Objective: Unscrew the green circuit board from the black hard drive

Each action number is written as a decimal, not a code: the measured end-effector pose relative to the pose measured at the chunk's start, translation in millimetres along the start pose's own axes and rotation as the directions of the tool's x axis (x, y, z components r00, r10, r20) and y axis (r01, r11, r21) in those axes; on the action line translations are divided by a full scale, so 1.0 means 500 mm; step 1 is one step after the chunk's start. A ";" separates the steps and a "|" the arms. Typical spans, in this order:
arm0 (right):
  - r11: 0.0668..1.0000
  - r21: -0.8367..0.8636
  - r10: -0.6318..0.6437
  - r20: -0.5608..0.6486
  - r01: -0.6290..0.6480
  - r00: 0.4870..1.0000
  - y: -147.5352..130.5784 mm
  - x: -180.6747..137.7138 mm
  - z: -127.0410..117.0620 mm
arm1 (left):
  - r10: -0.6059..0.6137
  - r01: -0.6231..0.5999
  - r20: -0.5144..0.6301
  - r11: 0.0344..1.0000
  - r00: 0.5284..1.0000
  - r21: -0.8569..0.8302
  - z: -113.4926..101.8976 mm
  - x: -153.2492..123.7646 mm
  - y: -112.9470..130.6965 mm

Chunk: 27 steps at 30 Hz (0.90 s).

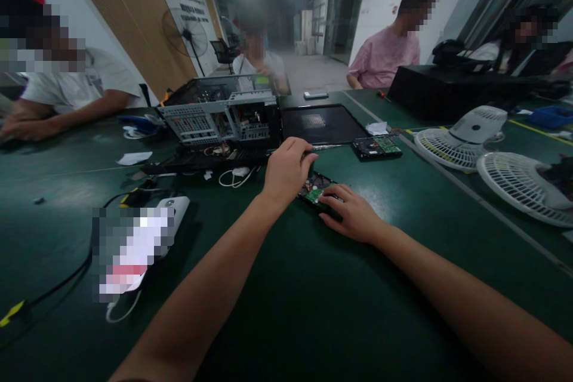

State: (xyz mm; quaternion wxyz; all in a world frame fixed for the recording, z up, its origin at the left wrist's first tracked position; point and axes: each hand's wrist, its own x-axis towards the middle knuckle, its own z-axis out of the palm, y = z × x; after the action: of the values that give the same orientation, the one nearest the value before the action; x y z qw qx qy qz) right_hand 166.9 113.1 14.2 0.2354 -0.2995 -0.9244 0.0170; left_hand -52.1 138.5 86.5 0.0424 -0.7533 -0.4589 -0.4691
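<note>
A hard drive [316, 190] with its green circuit board facing up lies on the green table in front of me. My right hand [351, 212] grips its near right side, fingertips on the board and thumb along the edge. Above its far left end, my left hand [289, 170] is closed in a pinch, the fingers curled over towards the thumb. Whatever sits in that pinch is dark and mostly hidden by the fingers. A second hard drive [377, 147] rests farther back on the right, board side up.
An opened computer case [219, 122] stands behind my left hand, with a black side panel [322, 124] beside it. White fan parts [465, 137] are at right. A phone [138, 248] and cables lie at left. Several people sit around the table [286, 310].
</note>
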 end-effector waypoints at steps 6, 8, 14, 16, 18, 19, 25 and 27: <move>1.000 -0.008 -0.009 -0.009 0.009 1.000 0.001 -0.001 0.001 | -0.046 0.045 -0.047 0.999 0.998 -0.030 0.008 -0.002 -0.005; 1.000 -0.017 -0.008 -0.001 0.008 1.000 0.002 -0.001 0.001 | -0.052 0.050 -0.057 0.998 0.997 -0.042 0.008 -0.001 -0.005; 1.000 -0.009 -0.010 -0.002 0.010 1.000 0.000 -0.001 -0.001 | 0.000 0.000 -0.024 1.000 1.000 0.014 0.002 0.002 0.005; 1.000 0.003 -0.005 -0.008 0.005 1.000 0.000 -0.002 0.000 | 0.016 -0.016 -0.012 0.999 1.000 0.044 -0.002 0.002 0.008; 1.000 0.011 0.001 -0.015 -0.001 1.000 0.000 -0.002 0.002 | 0.016 -0.015 -0.010 0.998 1.000 0.066 -0.005 0.001 0.009; 1.000 0.012 0.003 -0.017 -0.003 1.000 0.001 -0.003 0.003 | 0.011 -0.011 -0.010 0.997 1.000 0.073 -0.006 0.001 0.009; 1.000 0.013 0.003 -0.014 -0.003 1.000 0.002 -0.001 0.004 | 0.021 -0.022 0.031 0.999 0.999 0.029 -0.004 0.001 0.007; 1.000 0.010 0.004 -0.006 -0.004 1.000 0.001 0.000 0.002 | 0.038 -0.039 0.044 0.999 0.998 0.011 -0.003 0.002 0.008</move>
State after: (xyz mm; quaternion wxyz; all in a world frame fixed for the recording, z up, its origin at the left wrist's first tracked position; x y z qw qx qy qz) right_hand 166.8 113.5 13.3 0.2398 -0.3002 -0.9230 0.0212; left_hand -50.0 135.8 89.6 0.0458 -0.7719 -0.4478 -0.4490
